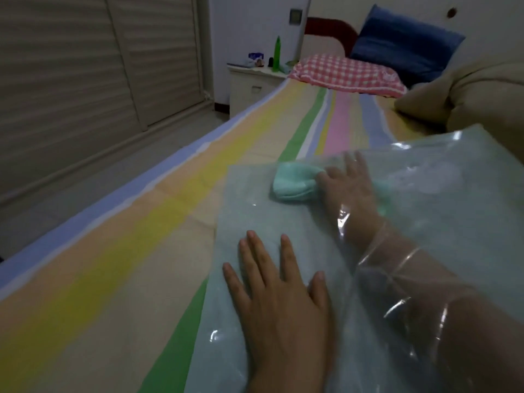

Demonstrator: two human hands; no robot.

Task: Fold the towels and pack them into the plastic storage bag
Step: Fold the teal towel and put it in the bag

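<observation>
A large clear plastic storage bag (442, 199) lies on the striped bed at the lower right. A folded mint-green towel (293, 184) sits inside it near the far left corner. My right hand (347, 184) is inside the bag up past the wrist, fingers stretched out, its thumb side touching the towel. My left hand (279, 296) lies flat on top of the bag's near part, fingers spread and pressing the plastic down. A pale grey-green layer shows under the plastic; I cannot tell whether it is another towel.
The bed (158, 222) has a pastel striped sheet, its left edge running along the floor. A beige quilt (467, 97), a red checked pillow (346, 73) and a blue pillow (405, 42) lie at the head. A white nightstand (252, 86) holds a green bottle (276, 53).
</observation>
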